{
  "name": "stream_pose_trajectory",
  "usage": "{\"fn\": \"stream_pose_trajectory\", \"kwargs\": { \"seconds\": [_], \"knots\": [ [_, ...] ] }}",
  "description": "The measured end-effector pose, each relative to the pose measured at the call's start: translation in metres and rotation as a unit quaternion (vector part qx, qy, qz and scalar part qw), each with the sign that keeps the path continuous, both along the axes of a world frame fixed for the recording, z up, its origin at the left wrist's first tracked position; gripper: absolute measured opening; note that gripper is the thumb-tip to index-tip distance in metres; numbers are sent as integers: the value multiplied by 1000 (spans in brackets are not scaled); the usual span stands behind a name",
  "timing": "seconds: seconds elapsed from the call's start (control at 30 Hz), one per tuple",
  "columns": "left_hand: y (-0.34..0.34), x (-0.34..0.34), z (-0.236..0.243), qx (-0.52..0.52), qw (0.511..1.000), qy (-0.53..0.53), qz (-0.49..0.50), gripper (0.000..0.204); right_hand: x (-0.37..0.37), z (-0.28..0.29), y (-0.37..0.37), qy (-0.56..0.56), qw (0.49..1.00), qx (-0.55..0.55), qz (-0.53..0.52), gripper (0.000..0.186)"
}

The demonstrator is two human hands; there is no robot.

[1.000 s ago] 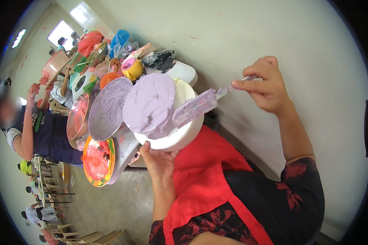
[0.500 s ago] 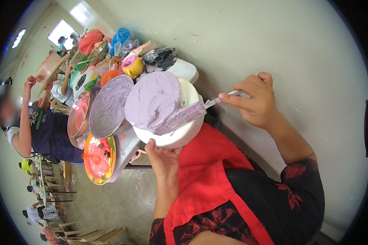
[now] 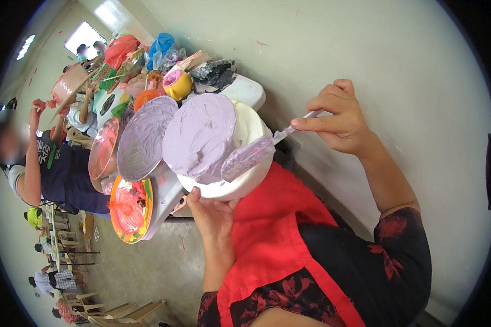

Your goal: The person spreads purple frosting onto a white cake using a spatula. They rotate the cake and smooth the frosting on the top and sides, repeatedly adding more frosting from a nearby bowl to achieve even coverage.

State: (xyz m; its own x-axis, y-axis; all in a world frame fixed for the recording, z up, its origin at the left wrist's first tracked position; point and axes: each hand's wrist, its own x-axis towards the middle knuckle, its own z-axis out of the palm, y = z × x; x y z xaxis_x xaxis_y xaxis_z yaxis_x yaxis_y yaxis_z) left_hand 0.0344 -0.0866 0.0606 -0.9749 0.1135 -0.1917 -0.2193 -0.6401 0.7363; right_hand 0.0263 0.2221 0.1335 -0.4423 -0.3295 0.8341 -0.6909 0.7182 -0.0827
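Observation:
My left hand (image 3: 210,215) grips the lower rim of a round white cake or form (image 3: 226,188), with its thumb at the edge. A thick layer of lavender frosting (image 3: 196,128) covers much of its top, leaving a white band on the right. My right hand (image 3: 335,117) holds the pale handle of a flat spatula (image 3: 248,155), fingers closed round it. The frosting-smeared blade lies against the right part of the lavender layer. Beside the cake are a lavender-smeared bowl (image 3: 144,139), a clear pink-smeared bowl (image 3: 101,147) and an orange-and-yellow rimmed plate with red frosting (image 3: 131,212).
A white table (image 3: 248,95) holds bags, a yellow pot (image 3: 177,90) and other containers. A co-worker in a dark apron (image 3: 63,174) stands at the left, holding up a pinkish container. A bare wall is at the right; other people and chairs (image 3: 114,310) are farther back.
Compared with a second ago, my right hand and the spatula have moved down and to the left over the frosting. My left hand keeps its hold on the cake.

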Motion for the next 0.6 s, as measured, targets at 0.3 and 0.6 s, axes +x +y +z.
{"fn": "stream_pose_trajectory", "kwargs": {
  "seconds": [0.3, 0.6],
  "knots": [
    [-20, 9, 5, 45, 997, 5, -55, 82, -29, 1, 5, -10, 999, -14, 38, 38],
    [-59, 35, -8, 75, 997, 9, 29, 81, -30, 19, 26, -31, 996, -56, 59, 28]
  ]
}}
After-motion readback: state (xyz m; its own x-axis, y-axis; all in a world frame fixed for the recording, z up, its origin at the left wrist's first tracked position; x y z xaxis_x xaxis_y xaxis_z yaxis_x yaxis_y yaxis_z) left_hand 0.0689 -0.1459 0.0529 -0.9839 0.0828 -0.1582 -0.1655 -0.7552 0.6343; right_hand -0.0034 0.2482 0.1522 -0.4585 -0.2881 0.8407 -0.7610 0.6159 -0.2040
